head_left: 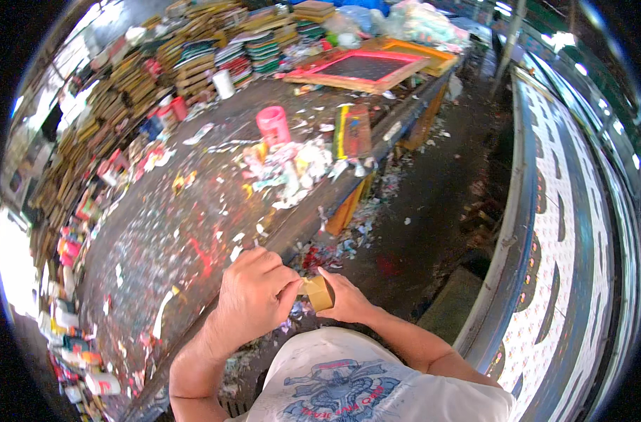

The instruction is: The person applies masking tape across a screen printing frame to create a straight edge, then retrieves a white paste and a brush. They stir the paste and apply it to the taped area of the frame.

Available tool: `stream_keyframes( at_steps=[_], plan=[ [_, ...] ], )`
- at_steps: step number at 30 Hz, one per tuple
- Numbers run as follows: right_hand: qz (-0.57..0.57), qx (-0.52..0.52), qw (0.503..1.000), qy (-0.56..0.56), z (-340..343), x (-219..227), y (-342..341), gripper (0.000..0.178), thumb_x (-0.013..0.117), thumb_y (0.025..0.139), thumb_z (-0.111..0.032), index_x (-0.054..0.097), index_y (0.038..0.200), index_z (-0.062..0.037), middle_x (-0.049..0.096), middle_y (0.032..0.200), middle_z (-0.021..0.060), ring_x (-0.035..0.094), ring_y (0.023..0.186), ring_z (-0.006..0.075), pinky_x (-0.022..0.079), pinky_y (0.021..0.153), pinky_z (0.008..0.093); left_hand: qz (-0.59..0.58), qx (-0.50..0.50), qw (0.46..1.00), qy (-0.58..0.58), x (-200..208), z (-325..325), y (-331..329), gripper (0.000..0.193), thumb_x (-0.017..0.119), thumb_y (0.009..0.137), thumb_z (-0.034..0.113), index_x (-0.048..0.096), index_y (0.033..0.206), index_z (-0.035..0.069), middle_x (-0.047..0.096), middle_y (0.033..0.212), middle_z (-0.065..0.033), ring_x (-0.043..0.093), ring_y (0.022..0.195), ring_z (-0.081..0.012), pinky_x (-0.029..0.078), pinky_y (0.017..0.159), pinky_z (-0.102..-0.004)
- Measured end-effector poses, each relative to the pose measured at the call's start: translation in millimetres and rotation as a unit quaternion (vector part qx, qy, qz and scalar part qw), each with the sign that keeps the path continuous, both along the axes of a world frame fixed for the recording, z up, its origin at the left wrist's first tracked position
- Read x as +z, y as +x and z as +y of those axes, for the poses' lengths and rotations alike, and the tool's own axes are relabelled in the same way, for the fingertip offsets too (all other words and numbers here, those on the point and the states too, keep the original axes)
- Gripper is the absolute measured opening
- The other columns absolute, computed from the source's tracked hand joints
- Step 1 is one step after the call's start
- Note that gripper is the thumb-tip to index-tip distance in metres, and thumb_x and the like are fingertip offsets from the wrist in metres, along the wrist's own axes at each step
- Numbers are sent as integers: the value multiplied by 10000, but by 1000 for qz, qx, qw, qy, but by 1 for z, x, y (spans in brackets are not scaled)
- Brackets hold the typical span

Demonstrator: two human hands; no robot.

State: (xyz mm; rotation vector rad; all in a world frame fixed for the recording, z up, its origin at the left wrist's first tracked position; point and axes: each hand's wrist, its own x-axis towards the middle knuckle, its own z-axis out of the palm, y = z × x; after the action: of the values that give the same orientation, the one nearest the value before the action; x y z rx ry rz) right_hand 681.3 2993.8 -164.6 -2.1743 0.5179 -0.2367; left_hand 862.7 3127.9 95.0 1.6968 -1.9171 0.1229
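In front of my body, my right hand (pixel 348 299) is closed around a roll of brown packing tape (pixel 320 293). My left hand (pixel 254 290) sits beside it with thumb and fingers pinched together at the roll's left side. What those fingers grip looks like the tape's loose end, though it is mostly hidden. Both hands are near the front edge of a dark, paint-stained table (pixel 194 204). On the table, a pink tub (pixel 273 125) stands by a heap of pale crumpled scraps (pixel 292 169).
A wooden block with yellow and red stripes (pixel 353 132) is beside the scraps. Pink-edged screen frame (pixel 359 70) lies farther back. Stacked wooden frames (pixel 194 77) line the far side. At right runs a long table with patterned white fabric (pixel 556 232); littered floor (pixel 419 211) lies between.
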Motion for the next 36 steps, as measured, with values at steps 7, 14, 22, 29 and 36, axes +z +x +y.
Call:
stream_keyframes(
  at_steps=[7, 14, 22, 29, 36],
  plan=[
    [-66, -182, 970, 145, -70, 4, -61, 1144, 990, 777, -190, 345, 1711, -51, 558, 1606, 230, 572, 1471, 367, 466, 1232, 451, 0, -173, 985, -25, 15, -151, -15, 112, 830, 841, 103, 722, 832, 73, 596, 810, -77, 617, 799, -307, 532, 728, -435],
    [-179, -339, 922, 60, -156, -13, -99, 481, 933, 818, -87, 776, 1270, -42, 696, 1449, 147, 673, 1306, 289, 539, 1117, 428, 5, -290, 956, -54, 8, -304, -38, 107, 814, 868, 142, 727, 862, 80, 610, 866, -68, 640, 894, -295, 553, 805, -438],
    [-155, -439, 880, -92, -299, 12, -146, 462, 874, 840, -181, 737, 1256, -35, 669, 1388, 180, 635, 1252, 339, 483, 1138, 454, 91, -309, 942, -91, 3, -524, -41, 126, 813, 906, 127, 708, 871, 68, 648, 872, -113, 662, 889, -366, 545, 803, -481],
    [-225, -501, 836, -7, -411, 8, -206, 515, 853, 871, -201, 669, 1306, 6, 696, 1211, 91, 674, 1109, 210, 532, 998, 379, 139, -321, 937, -12, -6, -713, -73, 133, 832, 899, 133, 724, 891, 57, 692, 872, -108, 698, 868, -332, 555, 804, -464],
    [-175, -536, 826, -25, -590, -12, -267, 551, 909, 812, -187, 700, 1290, -8, 768, 1140, 119, 749, 963, 224, 590, 897, 365, 112, -348, 930, -28, -30, -900, -134, 132, 841, 879, 145, 740, 896, 61, 713, 884, -110, 707, 892, -335, 567, 814, -465]
  ],
)
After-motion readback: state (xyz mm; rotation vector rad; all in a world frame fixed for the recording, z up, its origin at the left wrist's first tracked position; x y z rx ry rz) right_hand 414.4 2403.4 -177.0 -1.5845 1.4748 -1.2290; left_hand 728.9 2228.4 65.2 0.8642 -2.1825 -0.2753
